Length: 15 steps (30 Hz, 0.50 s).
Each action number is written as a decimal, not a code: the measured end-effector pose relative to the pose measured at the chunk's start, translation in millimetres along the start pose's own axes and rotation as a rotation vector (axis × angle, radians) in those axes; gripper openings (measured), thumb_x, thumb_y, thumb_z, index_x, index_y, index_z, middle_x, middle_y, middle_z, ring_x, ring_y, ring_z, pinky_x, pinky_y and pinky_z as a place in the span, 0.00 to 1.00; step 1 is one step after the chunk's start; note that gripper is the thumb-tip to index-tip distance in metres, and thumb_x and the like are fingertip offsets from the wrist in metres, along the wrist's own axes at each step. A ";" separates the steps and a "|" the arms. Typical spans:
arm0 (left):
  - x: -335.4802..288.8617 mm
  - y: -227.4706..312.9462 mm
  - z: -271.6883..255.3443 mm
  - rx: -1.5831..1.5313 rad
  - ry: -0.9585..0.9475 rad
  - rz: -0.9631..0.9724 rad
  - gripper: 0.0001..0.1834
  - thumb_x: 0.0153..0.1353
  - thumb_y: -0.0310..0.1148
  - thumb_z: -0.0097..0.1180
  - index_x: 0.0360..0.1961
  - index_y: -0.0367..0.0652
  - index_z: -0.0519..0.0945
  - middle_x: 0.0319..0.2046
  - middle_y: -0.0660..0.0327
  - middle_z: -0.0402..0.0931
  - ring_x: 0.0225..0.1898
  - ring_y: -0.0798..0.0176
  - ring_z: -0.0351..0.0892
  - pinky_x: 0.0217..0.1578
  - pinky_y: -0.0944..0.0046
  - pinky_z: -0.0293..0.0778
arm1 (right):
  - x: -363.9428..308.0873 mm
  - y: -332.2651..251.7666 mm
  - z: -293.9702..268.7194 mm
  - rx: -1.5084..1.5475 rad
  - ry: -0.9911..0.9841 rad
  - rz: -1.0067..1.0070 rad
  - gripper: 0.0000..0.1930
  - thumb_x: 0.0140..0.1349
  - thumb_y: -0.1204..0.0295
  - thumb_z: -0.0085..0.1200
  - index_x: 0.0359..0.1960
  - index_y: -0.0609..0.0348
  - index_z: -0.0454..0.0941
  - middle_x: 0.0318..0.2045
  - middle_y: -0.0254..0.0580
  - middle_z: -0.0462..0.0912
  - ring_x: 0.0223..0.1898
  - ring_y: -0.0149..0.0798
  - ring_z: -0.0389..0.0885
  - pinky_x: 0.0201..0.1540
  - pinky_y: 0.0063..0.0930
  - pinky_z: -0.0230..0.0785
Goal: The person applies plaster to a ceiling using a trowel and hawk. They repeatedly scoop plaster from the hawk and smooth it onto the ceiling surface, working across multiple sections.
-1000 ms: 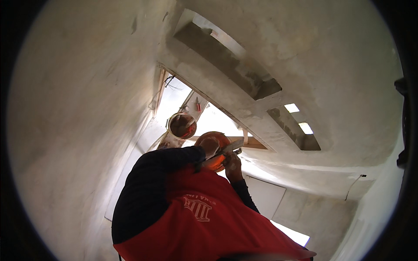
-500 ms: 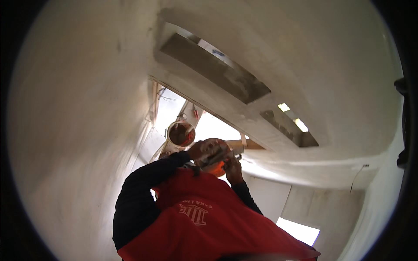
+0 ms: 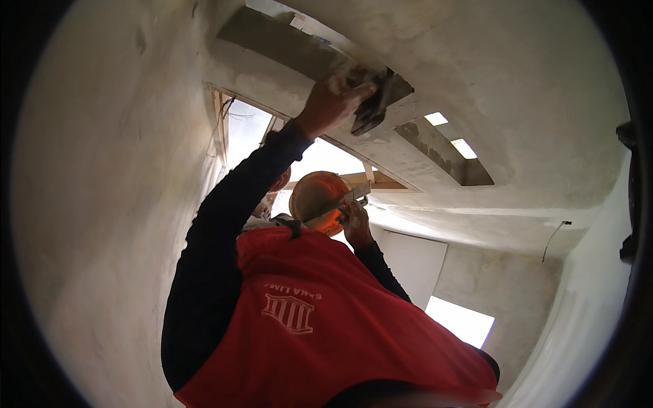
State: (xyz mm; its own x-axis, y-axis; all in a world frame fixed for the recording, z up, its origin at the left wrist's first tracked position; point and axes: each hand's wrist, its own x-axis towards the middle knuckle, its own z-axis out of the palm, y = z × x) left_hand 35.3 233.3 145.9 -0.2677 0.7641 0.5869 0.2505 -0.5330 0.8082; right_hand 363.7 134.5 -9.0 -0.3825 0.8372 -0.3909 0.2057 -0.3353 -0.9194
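My left hand (image 3: 335,102) is raised and closed on a dark plastering trowel (image 3: 371,112), which is somewhat blurred. This trowel is at the right end of a long recess (image 3: 282,49) with darker, damp-looking grey plaster. Lower down, my right hand (image 3: 356,219) grips a second trowel (image 3: 338,203), long and flat-bladed, by its handle. Its blade crosses in front of a round orange bucket (image 3: 311,192); the bucket's contents are hard to make out.
A shorter recess (image 3: 445,153) with two bright openings lies to the right. Beyond the bucket is a wood-framed opening (image 3: 391,180). A bare plastered wall (image 3: 115,204) rises at the left, and a thin wire (image 3: 554,239) hangs at the right. Another reddish container (image 3: 280,180) is partly behind my left arm.
My left hand has moved up from beside my right hand at the bucket to the long recess, carrying the dark trowel. My right hand stays near the bucket with its trowel.
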 end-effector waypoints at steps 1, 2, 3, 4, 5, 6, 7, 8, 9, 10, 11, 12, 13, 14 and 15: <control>10.2 -7.7 7.7 0.201 0.032 0.177 0.12 0.64 0.30 0.64 0.48 0.51 0.85 0.47 0.55 0.78 0.43 0.57 0.82 0.38 0.62 0.82 | -1.4 0.8 0.1 0.009 -0.004 -0.014 0.16 0.76 0.58 0.42 0.46 0.59 0.74 0.33 0.29 0.72 0.32 0.27 0.67 0.37 0.28 0.68; 18.8 -16.8 15.9 0.403 0.051 0.336 0.11 0.63 0.31 0.65 0.47 0.52 0.86 0.47 0.55 0.78 0.43 0.56 0.82 0.40 0.60 0.82 | -1.6 2.5 -0.3 -0.031 -0.001 -0.018 0.17 0.76 0.58 0.42 0.47 0.59 0.74 0.33 0.30 0.71 0.31 0.27 0.67 0.37 0.28 0.68; 25.6 -26.5 26.2 0.402 0.052 0.318 0.12 0.62 0.32 0.65 0.47 0.52 0.86 0.47 0.55 0.79 0.43 0.54 0.82 0.41 0.57 0.81 | -2.1 4.8 -0.9 -0.081 -0.011 -0.049 0.17 0.76 0.57 0.42 0.47 0.59 0.74 0.33 0.30 0.71 0.31 0.27 0.67 0.38 0.28 0.68; 32.3 -36.9 37.2 0.400 0.043 0.285 0.13 0.61 0.33 0.65 0.48 0.51 0.86 0.48 0.55 0.79 0.43 0.53 0.82 0.42 0.55 0.81 | -1.4 7.3 -1.8 -0.211 0.003 -0.103 0.17 0.76 0.57 0.42 0.47 0.59 0.74 0.33 0.30 0.71 0.31 0.27 0.67 0.38 0.28 0.69; 39.2 -48.6 46.5 0.409 0.061 0.302 0.14 0.60 0.34 0.65 0.48 0.51 0.85 0.49 0.55 0.80 0.43 0.52 0.82 0.44 0.53 0.80 | -0.6 9.6 -3.4 -0.094 0.003 -0.065 0.15 0.75 0.60 0.43 0.47 0.60 0.74 0.33 0.31 0.71 0.31 0.27 0.67 0.37 0.28 0.69; 46.9 -62.1 51.6 0.760 0.169 0.458 0.09 0.60 0.40 0.62 0.40 0.59 0.88 0.42 0.56 0.81 0.47 0.49 0.79 0.46 0.50 0.78 | 0.8 11.6 -4.8 -0.057 0.029 -0.051 0.14 0.75 0.63 0.44 0.48 0.61 0.73 0.33 0.32 0.71 0.31 0.27 0.67 0.37 0.28 0.70; 57.6 -74.5 56.3 0.768 0.139 0.391 0.09 0.60 0.41 0.61 0.40 0.59 0.88 0.42 0.56 0.81 0.47 0.48 0.80 0.45 0.50 0.79 | 2.5 12.5 -7.0 -0.144 0.014 -0.102 0.12 0.74 0.66 0.45 0.48 0.63 0.73 0.33 0.33 0.71 0.30 0.28 0.68 0.36 0.28 0.71; 68.0 -84.9 60.8 0.777 0.109 0.329 0.10 0.59 0.41 0.59 0.40 0.59 0.88 0.43 0.55 0.82 0.47 0.47 0.80 0.45 0.50 0.79 | 3.8 13.0 -8.3 -0.230 0.003 -0.154 0.10 0.73 0.69 0.46 0.48 0.64 0.73 0.33 0.33 0.71 0.30 0.28 0.68 0.36 0.28 0.71; 76.1 -93.4 64.2 0.811 0.016 0.204 0.10 0.59 0.42 0.58 0.40 0.60 0.87 0.43 0.55 0.82 0.47 0.46 0.81 0.45 0.50 0.79 | 5.4 11.9 -10.4 -0.443 -0.048 -0.267 0.09 0.72 0.73 0.47 0.48 0.65 0.72 0.33 0.34 0.72 0.30 0.29 0.69 0.35 0.28 0.72; 84.0 -99.3 65.8 0.774 0.089 0.212 0.11 0.59 0.43 0.58 0.40 0.59 0.87 0.43 0.55 0.82 0.46 0.46 0.81 0.45 0.49 0.79 | 5.7 10.8 -11.2 -0.729 -0.062 -0.349 0.08 0.71 0.77 0.48 0.48 0.67 0.72 0.33 0.36 0.72 0.30 0.29 0.69 0.35 0.29 0.72; 92.8 -103.2 64.8 0.763 0.101 0.165 0.11 0.59 0.43 0.57 0.40 0.58 0.87 0.44 0.55 0.83 0.46 0.46 0.82 0.45 0.49 0.79 | 6.5 8.5 -12.1 -0.641 -0.106 -0.377 0.08 0.69 0.79 0.48 0.48 0.68 0.71 0.33 0.36 0.72 0.30 0.30 0.69 0.34 0.29 0.73; 97.6 -104.5 62.8 0.770 0.070 0.097 0.12 0.59 0.44 0.57 0.40 0.57 0.87 0.44 0.55 0.83 0.45 0.45 0.83 0.45 0.48 0.79 | 5.9 6.5 -11.8 -0.626 -0.108 -0.373 0.09 0.68 0.82 0.48 0.48 0.69 0.71 0.33 0.37 0.72 0.30 0.30 0.69 0.34 0.29 0.73; 97.9 -103.7 59.2 0.749 0.142 0.142 0.12 0.58 0.42 0.58 0.40 0.53 0.86 0.43 0.55 0.84 0.44 0.47 0.83 0.44 0.48 0.79 | 5.6 3.9 -11.4 -0.638 -0.095 -0.399 0.10 0.66 0.85 0.49 0.48 0.70 0.70 0.33 0.37 0.72 0.30 0.30 0.70 0.33 0.29 0.74; 96.3 -102.2 52.1 0.748 0.171 0.169 0.12 0.57 0.39 0.59 0.40 0.49 0.85 0.41 0.54 0.84 0.44 0.48 0.83 0.43 0.49 0.79 | 4.4 2.0 -10.0 -0.576 -0.101 -0.460 0.08 0.71 0.77 0.47 0.48 0.66 0.71 0.34 0.36 0.73 0.31 0.30 0.69 0.35 0.29 0.72; 93.5 -99.7 44.1 0.749 0.200 0.200 0.12 0.55 0.37 0.61 0.40 0.45 0.84 0.40 0.54 0.84 0.43 0.50 0.83 0.42 0.49 0.80 | 3.6 0.2 -8.5 -0.298 -0.026 -0.225 0.09 0.73 0.74 0.45 0.48 0.65 0.72 0.33 0.35 0.73 0.31 0.29 0.68 0.36 0.29 0.72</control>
State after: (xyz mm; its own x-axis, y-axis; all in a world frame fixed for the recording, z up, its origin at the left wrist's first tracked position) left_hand 26.3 373.9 118.0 -0.2960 0.5622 0.7722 0.8505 -0.2128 0.4810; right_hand 370.0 141.1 -10.2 -0.4701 0.8630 -0.1849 0.3653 -0.0004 -0.9309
